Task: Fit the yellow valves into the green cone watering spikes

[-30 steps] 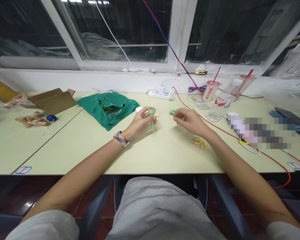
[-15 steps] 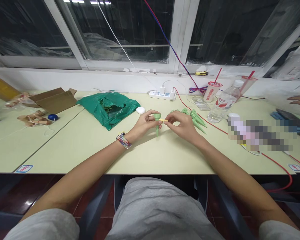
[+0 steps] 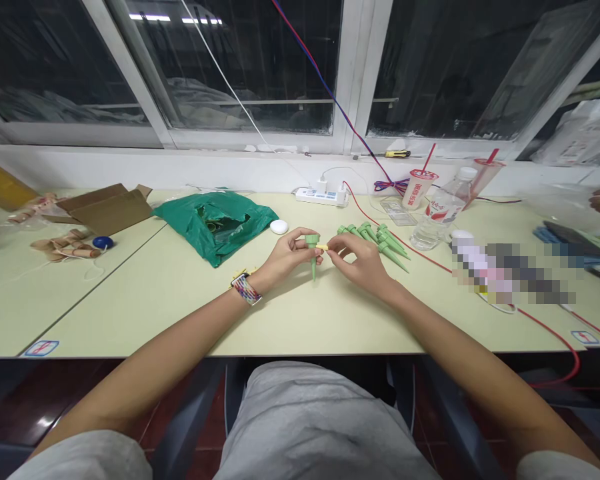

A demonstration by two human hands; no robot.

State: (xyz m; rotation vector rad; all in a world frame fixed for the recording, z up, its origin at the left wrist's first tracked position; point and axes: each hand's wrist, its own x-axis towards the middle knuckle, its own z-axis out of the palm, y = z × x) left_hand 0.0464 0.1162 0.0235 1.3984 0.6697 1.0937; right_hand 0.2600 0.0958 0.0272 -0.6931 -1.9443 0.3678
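Well back from the tabletop's front edge, the left hand grips a green plastic spike upright; the right hand pinches a small yellow piece beside its top.

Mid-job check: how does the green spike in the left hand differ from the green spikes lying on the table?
The held green spike, in the left hand, stands nearly upright, tip down; the table's green spikes lie on their sides. The held spike is single; the table's spikes form a loose group. A yellow piece, pinched by the right hand, sits beside the held spike's head; the table's spikes show none. All are green, tapered and wide-headed.
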